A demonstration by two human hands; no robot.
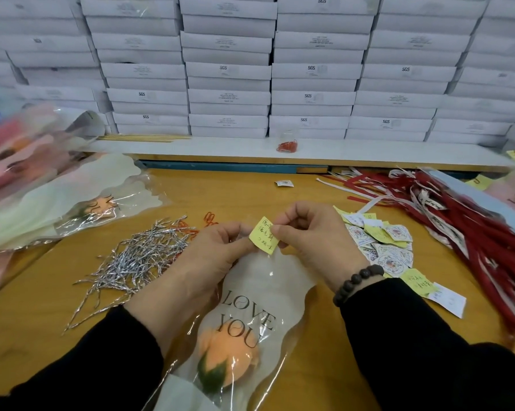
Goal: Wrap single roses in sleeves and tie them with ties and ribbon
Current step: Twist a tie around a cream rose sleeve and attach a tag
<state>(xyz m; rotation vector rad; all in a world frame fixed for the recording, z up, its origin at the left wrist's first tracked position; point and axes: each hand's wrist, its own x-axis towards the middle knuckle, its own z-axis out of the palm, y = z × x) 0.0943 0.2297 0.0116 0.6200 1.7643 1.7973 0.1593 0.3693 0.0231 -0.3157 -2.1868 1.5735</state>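
Observation:
An orange rose [228, 355] lies inside a clear and white sleeve [268, 295] printed "LOVE YOU", in front of me on the wooden table [36, 304]. Both hands hover over the sleeve's far end. My left hand [211, 253] and my right hand [312, 235] pinch a small yellow handwritten note [264, 235] between thumbs and fingers. A heap of silver twist ties [137, 259] lies to the left. Red and white ribbons [469, 232] lie in a long bundle at the right.
Wrapped roses in pastel sleeves [51, 191] are piled at the left. Round stickers and yellow notes [380, 244] are scattered to the right of my hands. Stacked white boxes [229, 69] fill the back wall above a white ledge bearing red clips [287, 146].

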